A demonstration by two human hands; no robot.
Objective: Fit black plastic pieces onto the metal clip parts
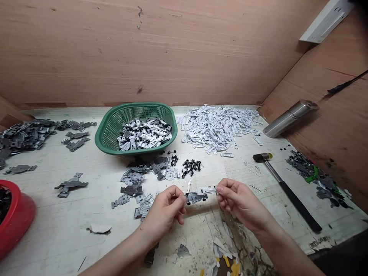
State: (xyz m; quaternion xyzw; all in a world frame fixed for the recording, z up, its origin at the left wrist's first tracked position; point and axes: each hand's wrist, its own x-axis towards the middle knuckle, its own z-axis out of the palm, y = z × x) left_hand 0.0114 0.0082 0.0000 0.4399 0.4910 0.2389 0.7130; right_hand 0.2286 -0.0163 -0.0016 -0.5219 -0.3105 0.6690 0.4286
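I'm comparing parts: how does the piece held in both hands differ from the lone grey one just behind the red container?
The held piece is white and grey with black wheel-like bits; the lone grey piece shows no white and no such bits. The held piece is pinched between left hand and right hand; the lone grey piece lies on the table. Both show grey.

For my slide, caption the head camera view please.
Left hand and right hand grip a wheeled gray-and-white piece before a green basket.
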